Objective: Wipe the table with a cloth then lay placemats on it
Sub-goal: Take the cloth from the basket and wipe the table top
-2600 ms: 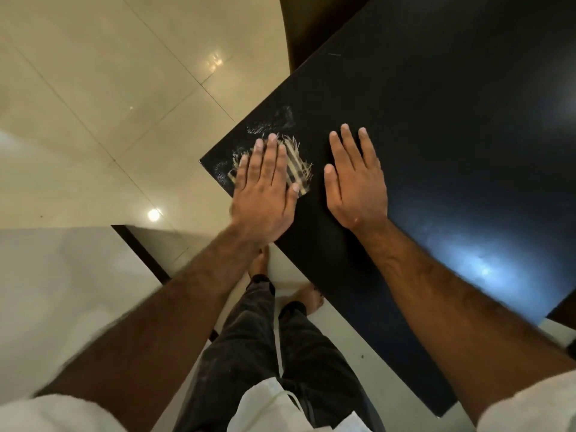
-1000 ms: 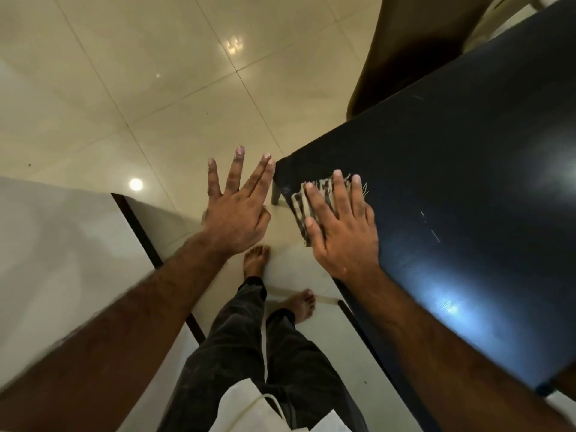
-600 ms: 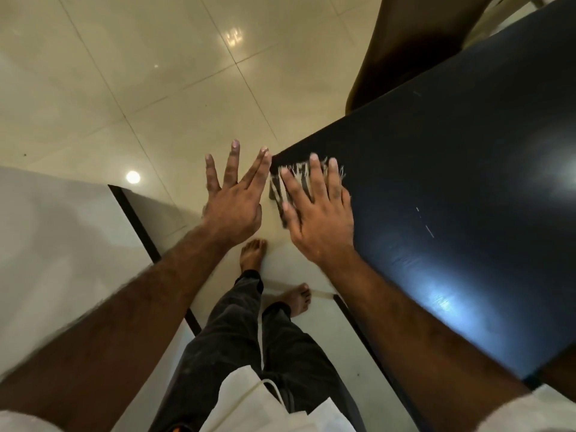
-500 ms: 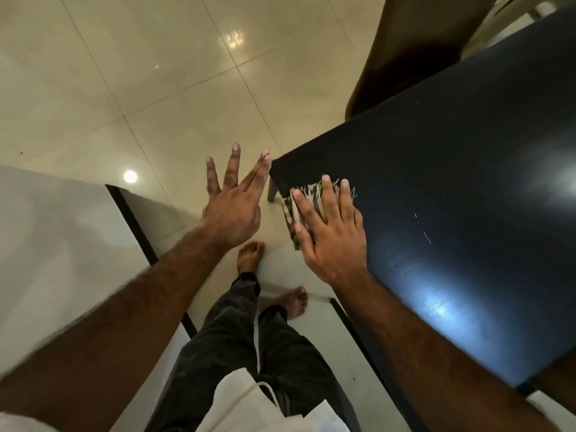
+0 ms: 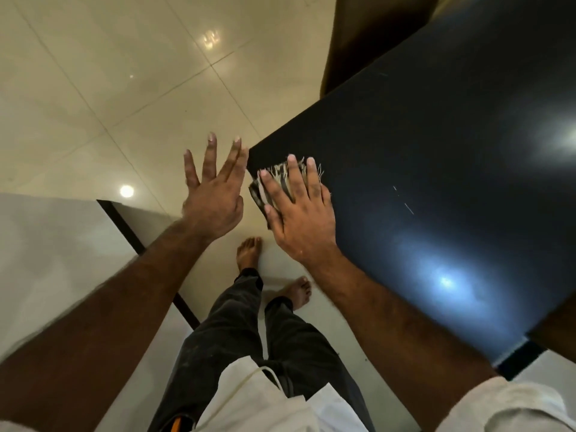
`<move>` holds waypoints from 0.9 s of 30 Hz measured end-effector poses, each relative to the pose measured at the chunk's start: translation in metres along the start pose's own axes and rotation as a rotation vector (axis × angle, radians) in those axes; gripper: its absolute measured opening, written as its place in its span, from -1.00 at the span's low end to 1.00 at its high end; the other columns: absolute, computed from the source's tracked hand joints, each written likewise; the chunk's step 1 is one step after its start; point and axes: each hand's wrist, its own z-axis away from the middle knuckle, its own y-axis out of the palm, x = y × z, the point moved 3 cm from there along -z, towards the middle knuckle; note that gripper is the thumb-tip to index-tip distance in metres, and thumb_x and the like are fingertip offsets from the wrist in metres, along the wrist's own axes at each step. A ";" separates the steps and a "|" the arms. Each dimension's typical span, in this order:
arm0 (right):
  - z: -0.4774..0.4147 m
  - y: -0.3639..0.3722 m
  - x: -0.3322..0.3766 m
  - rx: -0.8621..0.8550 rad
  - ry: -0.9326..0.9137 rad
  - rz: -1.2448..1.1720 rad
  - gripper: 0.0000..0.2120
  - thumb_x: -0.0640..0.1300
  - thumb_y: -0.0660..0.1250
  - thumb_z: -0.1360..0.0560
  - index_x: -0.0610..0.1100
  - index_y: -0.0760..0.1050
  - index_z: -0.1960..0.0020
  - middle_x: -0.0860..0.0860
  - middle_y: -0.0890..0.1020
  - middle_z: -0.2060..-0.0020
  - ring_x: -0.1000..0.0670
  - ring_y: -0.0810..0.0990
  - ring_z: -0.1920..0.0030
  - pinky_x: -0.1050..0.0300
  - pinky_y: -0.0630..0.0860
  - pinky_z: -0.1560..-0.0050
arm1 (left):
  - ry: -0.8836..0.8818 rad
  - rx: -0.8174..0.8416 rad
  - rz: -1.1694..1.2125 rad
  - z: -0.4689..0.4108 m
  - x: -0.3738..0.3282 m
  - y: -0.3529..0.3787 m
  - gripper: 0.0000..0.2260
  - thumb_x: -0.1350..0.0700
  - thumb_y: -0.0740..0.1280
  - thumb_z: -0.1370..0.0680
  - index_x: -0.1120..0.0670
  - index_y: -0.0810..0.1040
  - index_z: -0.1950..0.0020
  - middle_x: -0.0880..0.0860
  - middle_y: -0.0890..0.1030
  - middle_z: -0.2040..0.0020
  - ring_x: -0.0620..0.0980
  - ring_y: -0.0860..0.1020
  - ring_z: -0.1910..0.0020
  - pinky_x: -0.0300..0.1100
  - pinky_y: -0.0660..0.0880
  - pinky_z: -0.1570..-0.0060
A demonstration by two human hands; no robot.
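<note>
Two hands show, with one cloth and one table. Flat with straight fingers, the right hand [image 5: 300,219] presses the striped cloth [image 5: 274,185] on the dark table [image 5: 436,151], near its corner. Beside it, the left hand [image 5: 215,198] is spread wide over the floor [image 5: 109,88], holding nothing.

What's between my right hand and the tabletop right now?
The head view shows a striped, fringed cloth, pressed flat under the right hand at the corner of the table.
</note>
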 end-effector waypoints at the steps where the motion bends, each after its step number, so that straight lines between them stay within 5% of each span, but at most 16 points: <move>1: 0.015 0.001 -0.005 0.014 0.018 -0.007 -0.35 0.28 0.02 -0.77 0.23 -0.09 -0.80 -0.12 -0.12 -0.81 -0.28 -0.15 -0.79 -0.32 0.19 -0.65 | 0.018 0.004 -0.088 0.002 -0.008 -0.001 -0.10 0.03 0.27 -0.66 0.06 -0.28 -0.82 0.12 -0.30 -0.82 0.32 -0.35 -0.76 0.51 -0.22 -0.66; 7: 0.100 0.012 -0.036 0.050 0.103 -0.026 -0.36 0.28 0.04 -0.78 0.23 -0.06 -0.80 -0.09 -0.14 -0.81 -0.26 -0.19 -0.79 -0.35 0.19 -0.64 | 0.247 0.044 -0.248 0.034 -0.077 0.016 -0.03 -0.04 0.31 -0.66 0.19 -0.32 -0.78 0.24 -0.41 -0.76 0.30 -0.34 -0.77 0.28 -0.11 -0.76; 27: 0.377 0.047 -0.144 0.126 0.407 -0.062 -0.17 0.53 0.06 -0.66 0.22 -0.05 -0.80 -0.12 -0.14 -0.80 -0.28 -0.19 -0.79 -0.37 0.19 -0.69 | 0.739 0.373 -0.409 0.143 -0.274 0.075 -0.11 -0.02 0.16 -0.74 0.19 -0.51 -0.70 0.21 -0.61 -0.66 0.20 -0.49 -0.72 0.18 -0.26 -0.76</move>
